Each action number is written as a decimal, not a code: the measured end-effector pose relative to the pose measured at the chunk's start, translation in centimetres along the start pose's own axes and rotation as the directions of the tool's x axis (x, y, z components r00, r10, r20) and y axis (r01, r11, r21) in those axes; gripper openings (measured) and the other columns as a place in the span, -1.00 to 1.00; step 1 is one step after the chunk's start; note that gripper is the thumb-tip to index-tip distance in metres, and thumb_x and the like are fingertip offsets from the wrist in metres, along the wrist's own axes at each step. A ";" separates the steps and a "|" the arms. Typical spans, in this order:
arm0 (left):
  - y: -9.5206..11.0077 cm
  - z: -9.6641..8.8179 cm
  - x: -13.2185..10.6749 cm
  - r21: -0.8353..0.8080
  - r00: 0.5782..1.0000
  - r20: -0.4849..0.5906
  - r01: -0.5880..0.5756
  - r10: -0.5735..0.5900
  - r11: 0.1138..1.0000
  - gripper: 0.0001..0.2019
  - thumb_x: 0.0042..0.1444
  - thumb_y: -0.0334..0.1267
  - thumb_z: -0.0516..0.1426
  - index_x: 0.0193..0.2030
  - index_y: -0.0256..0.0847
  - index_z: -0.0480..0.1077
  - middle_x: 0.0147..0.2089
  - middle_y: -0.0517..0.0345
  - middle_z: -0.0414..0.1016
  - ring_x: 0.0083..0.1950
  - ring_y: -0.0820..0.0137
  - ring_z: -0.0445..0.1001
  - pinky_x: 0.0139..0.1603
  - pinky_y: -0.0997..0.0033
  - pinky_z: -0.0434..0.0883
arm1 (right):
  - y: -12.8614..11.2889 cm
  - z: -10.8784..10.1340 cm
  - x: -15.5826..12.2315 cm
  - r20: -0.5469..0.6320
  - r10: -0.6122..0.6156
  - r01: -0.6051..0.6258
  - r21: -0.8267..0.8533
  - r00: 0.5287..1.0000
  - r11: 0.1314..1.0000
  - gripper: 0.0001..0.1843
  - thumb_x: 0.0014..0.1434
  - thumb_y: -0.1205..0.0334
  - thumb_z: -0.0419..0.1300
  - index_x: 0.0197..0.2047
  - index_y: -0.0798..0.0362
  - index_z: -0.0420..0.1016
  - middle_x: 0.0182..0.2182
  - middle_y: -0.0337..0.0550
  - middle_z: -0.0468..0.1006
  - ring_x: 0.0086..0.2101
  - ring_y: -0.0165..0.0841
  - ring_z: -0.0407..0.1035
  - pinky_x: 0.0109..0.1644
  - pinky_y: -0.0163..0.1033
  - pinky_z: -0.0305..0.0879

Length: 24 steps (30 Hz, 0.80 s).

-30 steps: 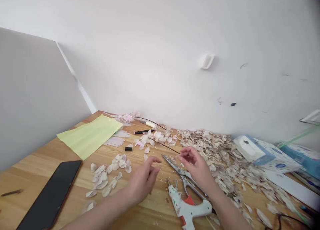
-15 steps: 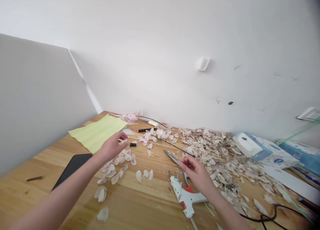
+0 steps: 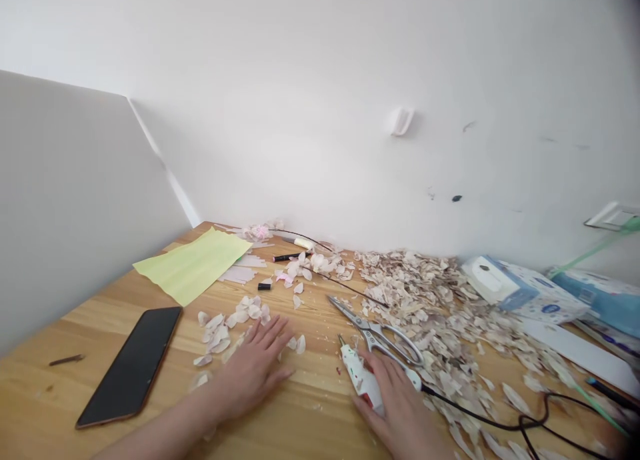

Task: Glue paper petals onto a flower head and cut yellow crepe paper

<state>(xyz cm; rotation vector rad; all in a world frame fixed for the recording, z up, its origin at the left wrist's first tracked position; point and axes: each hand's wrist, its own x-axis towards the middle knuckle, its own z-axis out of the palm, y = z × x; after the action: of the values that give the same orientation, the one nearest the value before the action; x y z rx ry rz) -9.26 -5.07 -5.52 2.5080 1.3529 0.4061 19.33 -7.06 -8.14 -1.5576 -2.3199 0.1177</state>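
My left hand (image 3: 257, 367) lies palm down with fingers spread, above the table beside loose pale petals (image 3: 217, 333), some hidden under it. My right hand (image 3: 400, 403) is wrapped over a white hot glue gun (image 3: 357, 373), thumb on one side and fingers on the other; the hand covers much of its handle. The gun's nozzle points away from me. Silver scissors (image 3: 373, 330) lie just beyond my right hand, blades toward the far left. Two pale flowers on dark stems (image 3: 350, 290) rest farther back.
A big heap of dried petals (image 3: 415, 280) runs along the wall to the right, near tissue packs (image 3: 530, 290). A black cable (image 3: 465, 413) trails rightward. On the left lie a phone (image 3: 133, 367), yellow-green paper (image 3: 195, 263) and a black marker (image 3: 287, 257) with its cap (image 3: 264, 287).
My left hand has come down and right from near the yellow-green paper, opening flat. My right hand has moved back from the scissors onto the glue gun.
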 end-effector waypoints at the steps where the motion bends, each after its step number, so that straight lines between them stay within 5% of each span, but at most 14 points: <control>1: -0.1 0.3 0.2 0.010 0.999 0.033 -0.030 0.030 0.999 -0.48 0.20 -0.03 -0.12 0.28 -0.09 0.01 0.35 0.02 -0.02 0.35 0.16 -0.09 0.29 -0.05 -0.13 | 0.0 0.2 -0.1 -0.030 -0.018 0.017 -0.022 0.999 1.000 -0.54 0.09 0.18 0.06 0.06 0.14 0.26 -0.02 0.09 0.42 -0.01 -0.08 0.30 0.03 0.05 0.26; 5: -2.2 0.6 0.7 0.034 0.995 0.093 -0.028 0.024 0.999 -0.45 0.21 0.01 -0.18 0.32 -0.08 -0.10 0.35 0.09 -0.04 0.36 0.21 -0.11 0.30 -0.01 -0.17 | 0.0 0.3 0.0 -0.097 -0.061 0.056 -0.051 0.993 0.997 -0.56 0.06 0.26 0.03 0.04 0.14 0.26 -0.09 0.07 0.48 -0.09 -0.10 0.36 -0.05 0.02 0.33; 9: -4.9 0.2 0.4 0.077 0.997 0.032 0.067 -0.069 0.995 -0.43 0.19 0.04 -0.14 0.30 -0.11 -0.03 0.34 0.07 -0.01 0.35 0.20 -0.06 0.30 0.02 -0.15 | 0.6 0.3 0.0 -0.132 -0.077 0.075 -0.016 0.988 0.997 -0.53 0.02 0.29 0.04 0.05 0.08 0.24 -0.08 0.03 0.47 -0.10 -0.14 0.36 -0.04 -0.03 0.33; 14: -6.7 -2.8 0.4 0.102 0.976 -0.084 0.207 -0.199 0.973 -0.46 0.18 0.01 -0.12 0.27 -0.12 0.04 0.28 0.09 0.18 0.28 0.28 0.13 0.28 0.21 -0.02 | 2.3 0.2 0.2 -0.160 -0.112 0.106 -0.046 0.981 0.993 -0.50 0.00 0.34 0.05 0.07 0.08 0.22 -0.10 0.00 0.46 -0.11 -0.15 0.36 -0.05 -0.04 0.32; 19: -10.2 -6.9 2.0 0.112 0.822 -0.335 0.520 -0.460 0.847 -0.40 0.19 -0.06 -0.18 0.29 -0.36 -0.16 0.27 -0.17 0.12 0.25 0.19 0.16 0.15 0.21 0.18 | 3.0 0.2 0.3 -0.143 -0.137 0.121 -0.121 0.980 0.985 -0.51 0.00 0.31 0.08 0.05 0.07 0.22 -0.11 -0.01 0.47 -0.12 -0.13 0.36 -0.07 -0.01 0.31; 24: -14.0 -7.9 2.9 0.143 0.739 -0.294 0.661 -0.607 0.736 -0.33 -0.01 -0.27 0.00 0.26 -0.47 -0.06 0.19 -0.37 0.20 0.15 -0.04 0.25 0.01 0.08 0.27 | 2.6 -0.5 0.3 -0.216 -0.166 0.137 -0.143 0.962 0.980 -0.46 0.04 0.09 0.17 0.07 0.03 0.15 -0.11 -0.02 0.47 -0.11 -0.09 0.34 -0.07 0.01 0.29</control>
<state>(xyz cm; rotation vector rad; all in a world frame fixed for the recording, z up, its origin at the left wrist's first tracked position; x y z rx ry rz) -21.38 5.57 -2.87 1.9905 2.3647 0.3979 21.67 -5.83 -8.31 -1.3612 -2.2897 -0.2384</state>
